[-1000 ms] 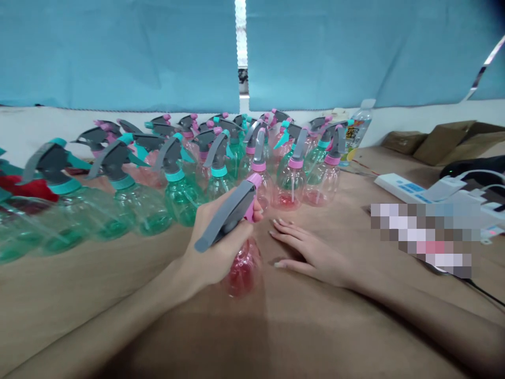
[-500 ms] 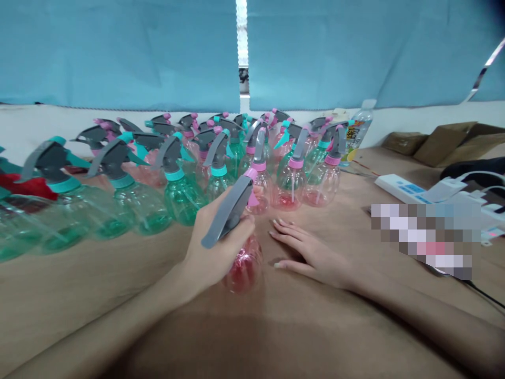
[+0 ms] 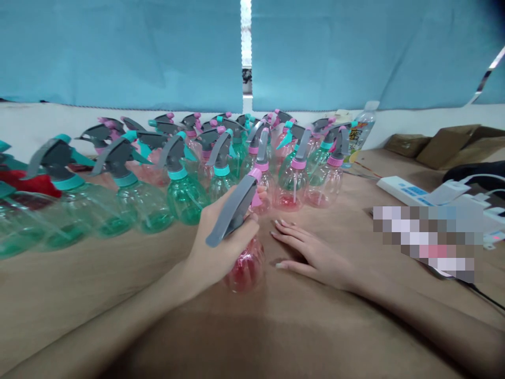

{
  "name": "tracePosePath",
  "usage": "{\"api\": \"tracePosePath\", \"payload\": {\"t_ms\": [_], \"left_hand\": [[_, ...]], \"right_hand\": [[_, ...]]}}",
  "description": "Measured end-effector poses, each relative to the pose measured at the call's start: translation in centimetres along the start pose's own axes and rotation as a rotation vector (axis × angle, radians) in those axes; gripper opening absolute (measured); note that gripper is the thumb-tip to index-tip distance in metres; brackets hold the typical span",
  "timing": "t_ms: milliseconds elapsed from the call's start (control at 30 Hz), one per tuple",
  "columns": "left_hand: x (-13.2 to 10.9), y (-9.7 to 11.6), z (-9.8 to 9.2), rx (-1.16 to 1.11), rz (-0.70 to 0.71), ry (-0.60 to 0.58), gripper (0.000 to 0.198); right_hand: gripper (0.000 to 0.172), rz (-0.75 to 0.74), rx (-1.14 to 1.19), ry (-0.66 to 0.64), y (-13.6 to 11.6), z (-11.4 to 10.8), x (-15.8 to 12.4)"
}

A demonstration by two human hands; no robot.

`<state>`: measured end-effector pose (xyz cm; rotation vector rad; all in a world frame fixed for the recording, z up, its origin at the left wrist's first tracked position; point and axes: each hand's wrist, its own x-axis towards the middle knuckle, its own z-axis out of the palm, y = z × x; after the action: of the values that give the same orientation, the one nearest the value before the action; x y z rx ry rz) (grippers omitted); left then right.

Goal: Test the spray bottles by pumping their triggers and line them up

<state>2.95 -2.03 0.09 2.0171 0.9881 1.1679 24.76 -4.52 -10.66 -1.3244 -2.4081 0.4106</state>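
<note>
My left hand (image 3: 215, 247) is wrapped round the neck of a pink spray bottle (image 3: 245, 268) with a grey trigger head (image 3: 233, 210), which stands on the brown table (image 3: 118, 284). My right hand (image 3: 311, 252) lies flat and open on the table just right of that bottle, fingers stretched out, holding nothing. Right behind the held bottle stand several more spray bottles, green ones (image 3: 185, 192) and pink ones (image 3: 291, 184), all with grey trigger heads.
A white power strip (image 3: 402, 188) with plugs and cables lies at the right. Brown cardboard pieces (image 3: 445, 145) sit at the far right. A clear drink bottle (image 3: 361, 131) stands behind the spray bottles. Blue curtains (image 3: 118, 52) hang at the back. Something red (image 3: 31, 184) lies at the left.
My left hand has shifted the pink spray bottle slightly forward and more upright. My right hand has stayed flat on the table.
</note>
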Motion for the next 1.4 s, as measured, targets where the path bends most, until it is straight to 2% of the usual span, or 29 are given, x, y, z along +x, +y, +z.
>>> {"api": "tracePosePath", "payload": {"t_ms": [233, 500, 967, 1400], "left_hand": [[-0.05, -0.39, 0.10, -0.036, 0.033, -0.003, 0.008], [-0.03, -0.19, 0.02, 0.001, -0.003, -0.005, 0.005], [-0.24, -0.63, -0.14, 0.005, -0.016, -0.041, 0.010], [0.03, 0.28, -0.07, -0.039, -0.029, -0.065, 0.008]], "right_hand": [[0.071, -0.003, -0.006, -0.008, -0.09, -0.09, 0.06], [0.068, -0.001, 0.016, 0.006, -0.22, -0.17, 0.00], [0.070, -0.002, -0.011, -0.013, -0.13, -0.12, 0.00], [0.067, -0.011, 0.028, 0.024, 0.03, 0.06, -0.05]]}}
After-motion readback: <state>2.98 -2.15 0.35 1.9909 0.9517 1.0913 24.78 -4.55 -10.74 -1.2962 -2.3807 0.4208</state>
